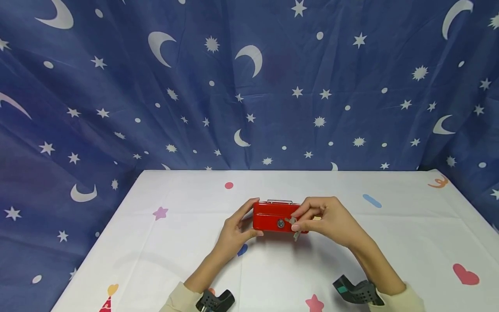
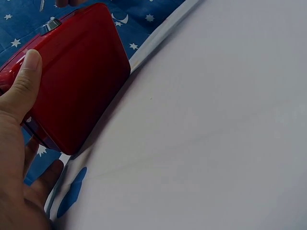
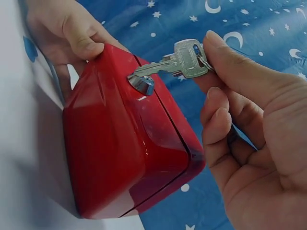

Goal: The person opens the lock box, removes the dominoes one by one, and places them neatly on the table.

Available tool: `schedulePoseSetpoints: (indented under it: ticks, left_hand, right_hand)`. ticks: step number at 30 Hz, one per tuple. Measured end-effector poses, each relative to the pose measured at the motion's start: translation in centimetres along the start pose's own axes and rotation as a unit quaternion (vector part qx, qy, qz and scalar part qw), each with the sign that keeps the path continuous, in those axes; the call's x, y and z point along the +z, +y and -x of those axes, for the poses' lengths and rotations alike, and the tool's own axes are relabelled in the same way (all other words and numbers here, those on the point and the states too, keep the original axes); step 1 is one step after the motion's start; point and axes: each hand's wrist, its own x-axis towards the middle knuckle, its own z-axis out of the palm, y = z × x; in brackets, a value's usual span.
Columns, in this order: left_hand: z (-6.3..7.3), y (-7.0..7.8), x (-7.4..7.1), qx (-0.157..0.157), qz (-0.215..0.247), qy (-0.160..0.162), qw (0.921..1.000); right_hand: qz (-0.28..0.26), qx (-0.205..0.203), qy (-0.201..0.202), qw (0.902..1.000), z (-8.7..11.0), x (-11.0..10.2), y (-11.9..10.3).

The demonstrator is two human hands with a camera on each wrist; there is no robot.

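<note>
A small red cash box (image 1: 267,222) with a round metal lock (image 3: 143,85) on its front and a wire handle (image 1: 279,201) on top is at the middle of the table. My left hand (image 1: 230,236) grips its left end, thumb on one face and fingers round the edge. My right hand (image 1: 331,221) pinches the ring and head of a silver key (image 3: 189,60) in front of the box. In the right wrist view the key's tip overlaps the lock's rim. A second key (image 1: 296,236) dangles below the fingers.
A white tablecloth (image 1: 187,255) printed with coloured shapes covers the table. Behind it hangs a blue curtain (image 1: 273,143) with moons and stars. Dark wrist devices (image 1: 356,291) sit on both forearms.
</note>
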Motion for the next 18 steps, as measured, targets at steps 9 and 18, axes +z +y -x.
schedulePoseSetpoints:
  ticks: [9, 18]
  left_hand:
    - [0.0, 3.0, -0.2, 0.006, 0.008, -0.006, 0.9999]
    - [0.1, 3.7, -0.2, -0.002, 0.012, -0.007, 0.9999]
  right_hand:
    - [0.020, 0.003, -0.019, 0.9996, -0.2, 0.6, -0.2]
    - [0.059, -0.022, -0.011, 0.9979, -0.4, 1.1, 0.0]
